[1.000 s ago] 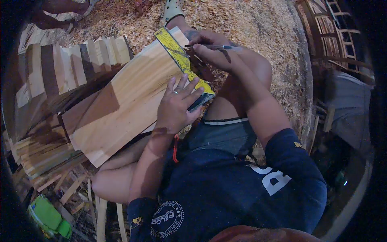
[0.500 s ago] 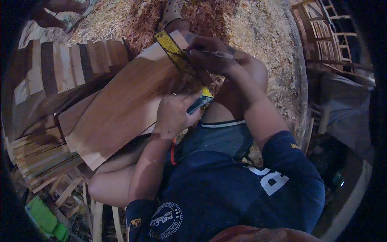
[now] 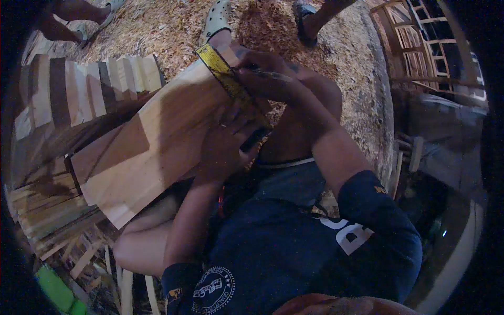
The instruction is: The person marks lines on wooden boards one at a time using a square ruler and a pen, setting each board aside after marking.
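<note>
A wide, flat wooden board (image 3: 136, 152) lies slanted across my lap. Over its far end runs the yellow blade of a try square (image 3: 218, 64), whose dark handle sits at the board's near edge. My left hand (image 3: 226, 139) is closed round that handle, its fingers partly resting on the board. Beside the blade, near the board's end, my right hand (image 3: 268, 76) pinches a thin, pale pen-like marking tool (image 3: 273, 75). Its tip is hidden in shadow by the fingers.
Stacked wooden boards (image 3: 89, 86) stand on the left, with more planks (image 3: 52, 205) below them. Wood shavings (image 3: 362, 79) cover the ground. Other people's feet show at the top left (image 3: 81, 34) and top centre (image 3: 307, 26). Something green (image 3: 55, 289) lies at the lower left.
A person's foot has come into view at the top. Shadow now falls across the board and my left hand. My right hand has shifted slightly left along the blade, still holding the marking tool.
</note>
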`<state>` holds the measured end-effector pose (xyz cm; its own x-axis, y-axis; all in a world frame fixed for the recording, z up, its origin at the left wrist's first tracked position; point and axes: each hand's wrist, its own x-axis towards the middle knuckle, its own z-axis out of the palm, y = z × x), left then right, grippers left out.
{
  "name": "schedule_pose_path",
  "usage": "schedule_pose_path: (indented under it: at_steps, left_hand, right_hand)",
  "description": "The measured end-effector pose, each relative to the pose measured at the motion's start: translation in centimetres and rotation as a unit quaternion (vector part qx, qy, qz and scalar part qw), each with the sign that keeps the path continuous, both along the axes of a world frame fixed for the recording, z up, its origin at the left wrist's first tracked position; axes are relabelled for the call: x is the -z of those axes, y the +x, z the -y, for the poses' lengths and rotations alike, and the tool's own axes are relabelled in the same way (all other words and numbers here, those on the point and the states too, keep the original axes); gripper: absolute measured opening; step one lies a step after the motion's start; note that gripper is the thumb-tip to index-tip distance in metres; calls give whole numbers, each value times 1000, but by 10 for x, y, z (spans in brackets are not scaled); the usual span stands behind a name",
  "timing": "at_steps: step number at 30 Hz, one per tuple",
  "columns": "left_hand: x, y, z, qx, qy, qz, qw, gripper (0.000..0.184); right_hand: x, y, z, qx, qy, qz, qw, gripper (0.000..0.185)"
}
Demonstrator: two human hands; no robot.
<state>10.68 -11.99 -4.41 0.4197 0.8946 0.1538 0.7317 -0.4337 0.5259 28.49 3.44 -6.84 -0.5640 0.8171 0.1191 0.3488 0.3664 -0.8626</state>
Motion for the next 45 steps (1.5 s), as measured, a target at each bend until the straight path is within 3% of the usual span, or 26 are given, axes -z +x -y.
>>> schedule_pose_path:
  at_steps: [7, 10, 12, 14, 15, 17, 18, 20, 21, 23, 24, 27, 29, 35, 39, 45]
  left_hand:
    - [-23, 0, -6, -2, -46, 7, 999, 42]
    - [-71, 3, -17, -8, -120, -47, 992, 40]
    - [-73, 3, -18, -9, -126, -50, 991, 40]
    - [-51, 1, -15, -8, -95, -16, 995, 39]
    - [-25, -1, -10, -6, -70, 12, 997, 38]
    - [-13, -2, -9, -5, -39, 43, 998, 38]
    - [-15, -3, -9, -6, -32, 45, 998, 38]
    - [-15, -3, -9, -6, -28, 39, 999, 38]
    - [-15, -4, -10, -2, -30, 29, 999, 38]
    - [-17, -4, -9, 6, -25, 13, 1000, 38]
    - [-19, -4, -9, 7, -18, 7, 1000, 38]
    - [-18, -4, -7, 7, -29, 8, 1000, 39]
    - [-17, -3, -6, -2, -34, 17, 999, 41]
    - [-13, -6, -4, 7, -100, 11, 995, 45]
    - [-1, -7, 0, -2, -40, -10, 999, 45]
    - [-15, -10, -7, -5, -59, 40, 997, 47]
  right_hand:
    - [-13, -1, 6, 10, 13, 51, 999, 27]
    - [-1, -3, 3, 6, 73, 85, 994, 27]
    - [-2, -2, 11, 12, 148, 196, 969, 27]
    - [-12, 6, 19, -15, 310, 243, 919, 27]
    - [-44, 7, 25, -44, 430, 231, 872, 27]
    - [-63, 14, 43, -51, 325, 164, 930, 23]
    - [-58, 19, 54, -26, 85, 103, 991, 21]
    - [-36, 23, 54, -4, -67, 79, 995, 22]
    - [-24, 20, 39, -7, 28, 120, 992, 26]
    - [-13, 12, 14, -6, 83, 128, 988, 31]
    - [-30, -4, 0, -7, 45, 93, 995, 32]
    - [8, -35, -44, -15, 26, -37, 999, 33]
    - [14, -38, -50, -19, 3, -62, 998, 33]
    - [-32, 20, 23, 1, -140, 20, 990, 33]
    - [-27, 47, 76, 67, -195, 42, 978, 33]
    - [-66, 3, 21, 17, -57, 239, 969, 36]
